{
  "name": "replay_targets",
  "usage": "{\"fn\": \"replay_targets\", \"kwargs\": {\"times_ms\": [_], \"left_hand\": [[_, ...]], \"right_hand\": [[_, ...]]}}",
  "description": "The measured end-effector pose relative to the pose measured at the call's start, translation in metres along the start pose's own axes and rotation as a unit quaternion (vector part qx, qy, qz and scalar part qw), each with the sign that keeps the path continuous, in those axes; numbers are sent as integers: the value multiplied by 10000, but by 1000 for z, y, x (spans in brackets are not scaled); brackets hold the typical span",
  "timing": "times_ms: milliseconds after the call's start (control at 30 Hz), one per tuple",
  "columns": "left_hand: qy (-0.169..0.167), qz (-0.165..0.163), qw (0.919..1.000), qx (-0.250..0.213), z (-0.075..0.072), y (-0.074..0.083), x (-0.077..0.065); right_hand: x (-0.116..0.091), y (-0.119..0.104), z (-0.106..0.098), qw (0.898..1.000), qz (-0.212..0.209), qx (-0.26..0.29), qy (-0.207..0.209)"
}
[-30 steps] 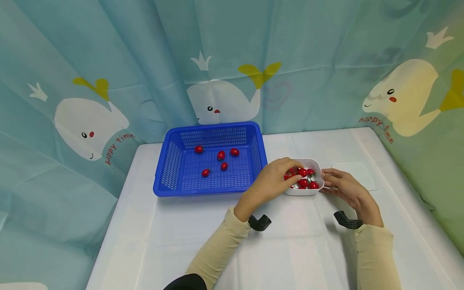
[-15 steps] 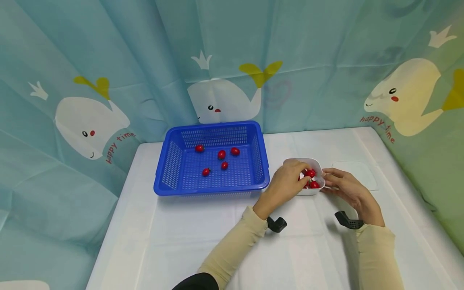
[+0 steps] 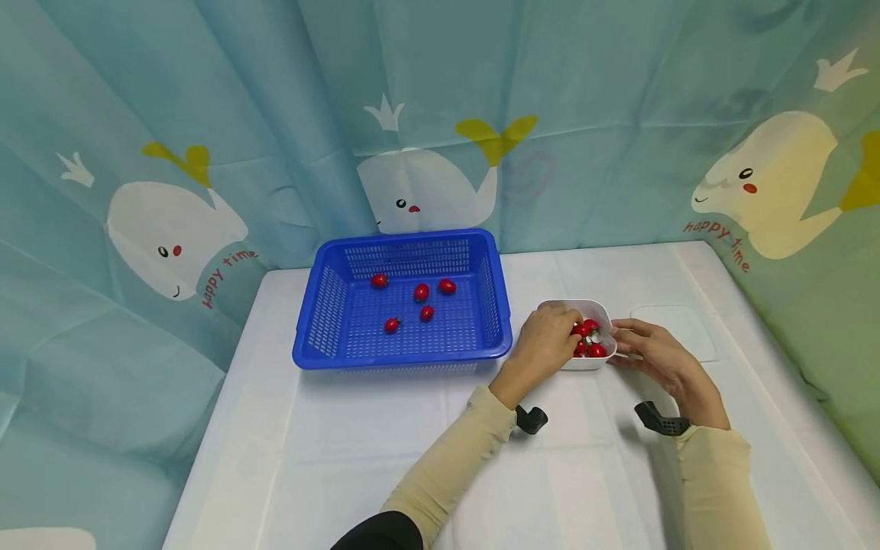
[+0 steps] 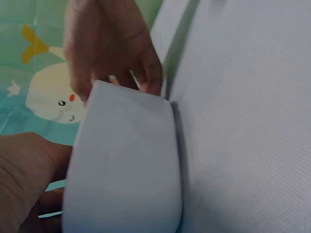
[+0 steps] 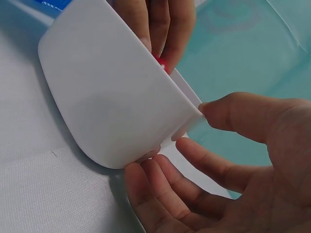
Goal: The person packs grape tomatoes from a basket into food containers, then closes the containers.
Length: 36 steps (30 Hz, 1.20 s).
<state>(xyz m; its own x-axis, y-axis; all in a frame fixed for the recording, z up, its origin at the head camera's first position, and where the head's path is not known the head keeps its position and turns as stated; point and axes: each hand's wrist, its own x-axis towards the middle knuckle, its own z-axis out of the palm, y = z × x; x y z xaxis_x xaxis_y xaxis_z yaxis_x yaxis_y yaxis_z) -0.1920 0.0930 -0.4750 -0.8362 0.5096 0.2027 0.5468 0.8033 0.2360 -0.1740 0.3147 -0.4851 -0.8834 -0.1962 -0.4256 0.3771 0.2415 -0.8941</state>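
Note:
A small white container [image 3: 584, 365] sits on the table, with several red cherry tomatoes [image 3: 596, 351] inside. My left hand [image 3: 548, 336] reaches over its left side, thumb and fingers curled down among the tomatoes. In the right wrist view a red cherry tomato [image 5: 162, 63] shows right at those fingertips, mostly hidden by the container wall [image 5: 112, 87]. My right hand [image 3: 663, 363] holds the container's right end. Its thumb [image 5: 233, 110] touches the rim while the other fingers [image 5: 170, 189] bend against the corner and underside edge. From the left wrist, only the container's outer wall [image 4: 124, 160] shows.
A blue mesh basket [image 3: 402, 363] stands to the left, with several cherry tomatoes [image 3: 422, 292] spread on its floor. A clear flat lid [image 3: 677, 328] lies behind my right hand. The whale-print curtain [image 3: 584, 153] hangs along the table's back and right side.
My left hand has shifted right and deeper over the container, covering more of the tomatoes, then moved slightly. The right hand keeps its place at the container, and the basket's tomatoes lie as before.

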Motion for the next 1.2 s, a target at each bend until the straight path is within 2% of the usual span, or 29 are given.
{"fn": "replay_targets", "kwargs": {"times_ms": [167, 367, 533, 833, 1033, 1200], "left_hand": [[-53, 18, 9986, 533, 6, 1, 3], [-1, 9, 9961, 886, 10, 2, 5], [-142, -11, 9932, 1151, 12, 3, 5], [-389, -36, 9910, 1282, 9, 7, 5], [-301, 53, 9897, 1397, 8, 7, 3], [-244, 85, 9912, 1301, 7, 7, 1]], "right_hand": [[-1, -2, 1, 10000, -23, -67, 17], [-1, -2, 2, 9999, -116, -81, 62], [0, -1, 4, 9998, -124, -82, 160], [-1, -1, 8, 9989, -80, -221, 394], [-1, 0, 9, 9985, -140, -122, 513], [-2, 1, 10, 9983, -98, -176, 556]]}}
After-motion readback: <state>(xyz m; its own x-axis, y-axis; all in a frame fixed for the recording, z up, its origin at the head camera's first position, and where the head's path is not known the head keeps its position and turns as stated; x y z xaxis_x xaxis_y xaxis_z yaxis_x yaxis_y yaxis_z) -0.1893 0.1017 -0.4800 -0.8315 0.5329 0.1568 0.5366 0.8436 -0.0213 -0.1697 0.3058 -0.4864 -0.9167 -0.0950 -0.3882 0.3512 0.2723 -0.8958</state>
